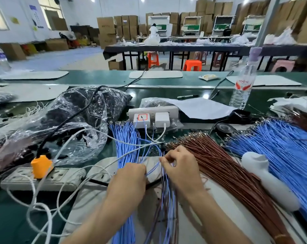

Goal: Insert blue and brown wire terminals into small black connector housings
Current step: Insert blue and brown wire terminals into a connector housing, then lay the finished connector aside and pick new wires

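My left hand (pixel 131 175) is curled and pinches a thin blue wire (pixel 153 169) that bends toward my right hand (pixel 181 166). The right hand's fingers are curled and pinch the upper end of a mixed strand of blue and brown wires (pixel 166 199) hanging down between my forearms. What sits at the fingertips is too small to make out; no black housing is plainly visible. A bundle of blue wires (pixel 126 138) lies just left of my hands. A fan of brown wires (pixel 224 166) spreads to the right, with a bigger blue fan (pixel 283 147) beyond it.
A power strip (pixel 43 178) with an orange plug (pixel 41 166) lies at the left, white cables looping around it. A second strip with chargers (pixel 152 117), plastic bags of dark parts (pixel 82 111), a water bottle (pixel 242 85) and a white roll (pixel 265 175) surround the work mat (pixel 100 199).
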The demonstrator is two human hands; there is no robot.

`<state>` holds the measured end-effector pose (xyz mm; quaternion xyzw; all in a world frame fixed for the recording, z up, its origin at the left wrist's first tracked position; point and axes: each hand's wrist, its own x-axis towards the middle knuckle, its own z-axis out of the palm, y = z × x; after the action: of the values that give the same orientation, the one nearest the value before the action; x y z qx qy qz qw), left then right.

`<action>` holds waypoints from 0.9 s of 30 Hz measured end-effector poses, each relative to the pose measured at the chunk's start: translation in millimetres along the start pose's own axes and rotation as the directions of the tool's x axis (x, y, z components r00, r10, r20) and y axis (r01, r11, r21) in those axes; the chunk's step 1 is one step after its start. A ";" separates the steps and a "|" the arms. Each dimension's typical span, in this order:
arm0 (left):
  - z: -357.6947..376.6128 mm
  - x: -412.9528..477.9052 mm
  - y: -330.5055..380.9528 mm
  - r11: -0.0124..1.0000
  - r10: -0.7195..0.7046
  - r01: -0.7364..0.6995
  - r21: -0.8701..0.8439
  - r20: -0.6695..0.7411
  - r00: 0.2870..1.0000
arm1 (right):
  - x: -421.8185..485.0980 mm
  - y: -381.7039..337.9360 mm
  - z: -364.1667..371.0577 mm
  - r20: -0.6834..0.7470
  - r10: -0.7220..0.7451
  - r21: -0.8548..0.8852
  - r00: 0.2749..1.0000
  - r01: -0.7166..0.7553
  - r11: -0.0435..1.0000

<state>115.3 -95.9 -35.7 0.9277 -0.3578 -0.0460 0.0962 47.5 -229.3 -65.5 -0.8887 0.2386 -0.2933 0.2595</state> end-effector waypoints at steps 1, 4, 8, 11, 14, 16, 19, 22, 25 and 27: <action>-0.8 0.7 -1.5 0.999 0.000 -0.001 -0.051 -0.025 1.000 | -1.1 -1.4 1.1 0.034 0.005 0.034 0.999 -0.006 0.999; -2.2 1.5 -3.6 0.979 0.014 -0.034 -0.201 -0.099 0.995 | -3.9 -9.2 0.2 0.156 0.028 0.164 0.987 -0.053 0.985; 0.0 -0.8 -5.4 0.929 0.033 -0.120 -0.350 -0.245 0.969 | -1.6 -13.0 -2.7 0.244 0.171 0.488 0.954 -0.274 0.829; 1.9 -2.0 -6.3 0.894 0.033 -0.162 -0.417 -0.300 0.953 | -2.4 -14.8 -5.7 0.461 0.248 0.645 0.852 -0.514 0.566; 2.1 -3.1 -5.9 0.890 0.042 -0.191 -0.414 -0.342 0.939 | -5.1 -20.1 -5.9 0.567 0.208 0.678 0.797 -0.595 0.431; 2.7 -2.3 -7.4 0.883 0.055 -0.214 -0.418 -0.359 0.932 | -4.9 -21.9 -5.8 0.584 0.189 0.730 0.789 -0.613 0.301; 5.1 -1.3 -9.2 0.864 0.081 -0.230 -0.448 -0.328 0.941 | -5.3 -23.4 -6.2 0.607 0.171 0.737 0.776 -0.630 0.244; 9.2 -2.2 -10.8 0.876 0.111 -0.242 -0.418 -0.314 0.943 | -4.5 -23.9 -5.0 0.564 0.187 0.761 0.804 -0.594 0.260; 12.0 -1.6 -17.5 0.881 0.104 -0.238 -0.409 -0.324 0.940 | 5.1 -18.4 -17.4 0.447 0.238 0.882 0.862 -0.470 0.045; 13.7 -2.1 -21.4 0.880 0.116 -0.252 -0.404 -0.331 0.936 | 15.2 -5.7 -37.7 0.372 0.268 0.927 0.889 -0.340 -0.159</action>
<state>125.7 -81.0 -53.6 0.8394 -0.4068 0.0239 0.3597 35.6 -245.8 -29.9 -0.3394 0.1443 -0.2797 0.8864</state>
